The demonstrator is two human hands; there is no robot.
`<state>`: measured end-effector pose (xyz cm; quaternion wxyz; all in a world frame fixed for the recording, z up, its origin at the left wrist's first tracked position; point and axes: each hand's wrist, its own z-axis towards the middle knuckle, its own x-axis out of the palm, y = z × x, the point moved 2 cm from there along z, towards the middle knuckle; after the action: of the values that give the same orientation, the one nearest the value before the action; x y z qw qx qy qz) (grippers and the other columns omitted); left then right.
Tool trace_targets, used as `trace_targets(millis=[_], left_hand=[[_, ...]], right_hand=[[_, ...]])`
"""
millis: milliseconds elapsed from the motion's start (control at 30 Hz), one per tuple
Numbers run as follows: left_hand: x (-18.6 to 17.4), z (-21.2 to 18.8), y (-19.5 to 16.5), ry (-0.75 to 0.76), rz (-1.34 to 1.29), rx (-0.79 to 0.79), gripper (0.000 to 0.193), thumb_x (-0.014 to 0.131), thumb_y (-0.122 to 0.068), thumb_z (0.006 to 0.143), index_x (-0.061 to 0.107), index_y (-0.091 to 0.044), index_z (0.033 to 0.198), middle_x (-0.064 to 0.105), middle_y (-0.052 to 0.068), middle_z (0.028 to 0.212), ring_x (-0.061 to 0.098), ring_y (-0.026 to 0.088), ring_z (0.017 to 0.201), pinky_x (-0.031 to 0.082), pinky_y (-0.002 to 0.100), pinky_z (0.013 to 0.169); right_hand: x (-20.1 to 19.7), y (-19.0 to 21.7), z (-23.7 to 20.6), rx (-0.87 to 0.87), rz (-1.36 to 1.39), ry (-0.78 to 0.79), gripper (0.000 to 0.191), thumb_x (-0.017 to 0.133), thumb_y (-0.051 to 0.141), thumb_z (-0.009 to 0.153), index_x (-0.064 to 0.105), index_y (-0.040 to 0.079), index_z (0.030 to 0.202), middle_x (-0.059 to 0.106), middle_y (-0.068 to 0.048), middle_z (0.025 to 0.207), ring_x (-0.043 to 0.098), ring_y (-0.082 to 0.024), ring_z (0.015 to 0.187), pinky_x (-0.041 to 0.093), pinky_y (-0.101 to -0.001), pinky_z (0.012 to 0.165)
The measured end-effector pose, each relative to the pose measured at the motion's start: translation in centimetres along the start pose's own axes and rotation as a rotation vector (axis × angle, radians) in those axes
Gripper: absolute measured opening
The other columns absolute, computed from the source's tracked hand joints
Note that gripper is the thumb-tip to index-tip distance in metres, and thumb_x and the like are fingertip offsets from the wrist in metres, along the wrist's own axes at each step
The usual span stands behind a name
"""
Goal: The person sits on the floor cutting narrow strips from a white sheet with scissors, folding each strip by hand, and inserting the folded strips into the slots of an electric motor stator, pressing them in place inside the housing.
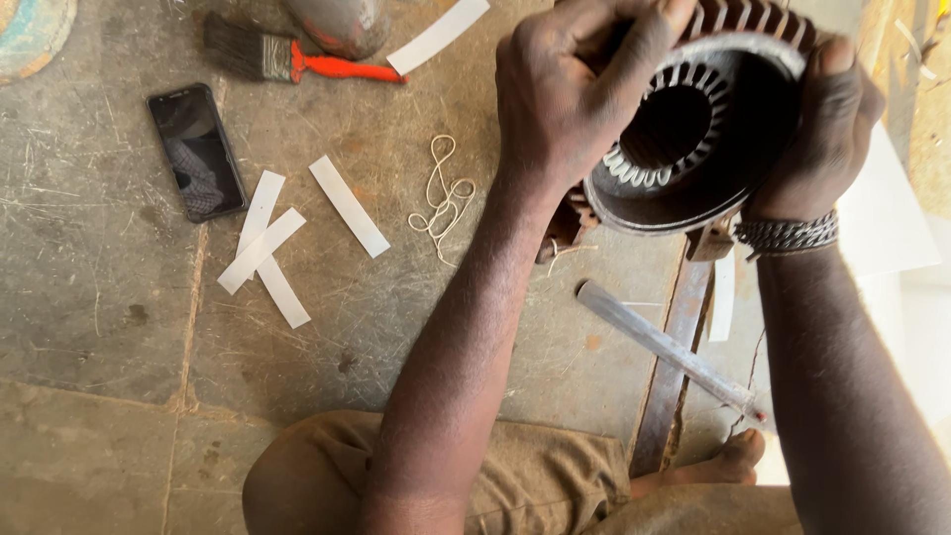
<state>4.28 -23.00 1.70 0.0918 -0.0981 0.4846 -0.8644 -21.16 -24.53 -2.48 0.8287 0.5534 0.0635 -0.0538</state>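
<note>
A round finned metal motor housing (708,193), with a slotted core and white slot liners showing inside its bore, is held tilted above the stone floor. My left hand (570,94) grips its upper left rim, fingers curled over the edge. On the right side my right hand (822,129), with a braided band at the wrist, clasps the rim. Both hands hold the housing between them.
White paper strips (265,248) and a loop of pale string (443,193) lie on the floor to the left. A black phone (196,151) and an orange-handled brush (297,61) lie further left. A flat metal bar (666,349) lies below the housing, near my bare foot (728,461).
</note>
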Motion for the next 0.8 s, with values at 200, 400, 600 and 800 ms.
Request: trace_targets(millis=[200,400,600,800], left_hand=[[0.2,-0.5,2.4,-0.006,0.033,0.016,0.048,0.062,-0.051,0.106,0.067,-0.012,0.079,0.062,-0.006,0.06,0.057,0.002,0.049,0.045,0.022,0.046],[0.6,-0.4,5.1,-0.006,0.169,0.006,0.05,0.067,-0.046,0.107,0.057,-0.014,0.069,0.045,-0.007,0.056,0.046,0.005,0.046,0.048,0.027,0.05],[0.7,-0.5,4.5,0.052,0.102,0.043,0.05,0.066,-0.032,0.107,0.05,-0.013,0.064,0.042,-0.006,0.053,0.042,0.003,0.041,0.034,0.022,0.046],[1.0,-0.8,4.1,0.056,-0.013,-0.007,0.047,0.067,-0.028,0.108,0.05,-0.01,0.068,0.045,-0.004,0.055,0.044,0.004,0.042,0.032,0.021,0.044]], right_hand=[[-1.5,-2.1,-0.6,-0.113,-0.377,-0.079,0.057,0.046,0.054,0.119,0.067,0.001,0.127,0.059,-0.007,0.116,0.054,-0.017,0.103,0.047,-0.0296,0.094],[-2.0,-3.5,-0.4,0.008,-0.005,-0.092,0.053,0.057,0.052,0.119,0.058,0.0,0.129,0.053,-0.006,0.127,0.056,-0.018,0.121,0.05,-0.0367,0.112],[-1.8,-2.9,-0.8,0.05,0.101,-0.055,0.05,0.06,0.051,0.116,0.053,0.004,0.13,0.058,-0.005,0.124,0.057,-0.013,0.113,0.049,-0.0327,0.107],[-1.9,-2.4,-0.9,-0.004,-0.019,-0.057,0.051,0.057,0.053,0.116,0.059,0.004,0.129,0.051,-0.006,0.127,0.053,-0.017,0.122,0.048,-0.0362,0.109]])
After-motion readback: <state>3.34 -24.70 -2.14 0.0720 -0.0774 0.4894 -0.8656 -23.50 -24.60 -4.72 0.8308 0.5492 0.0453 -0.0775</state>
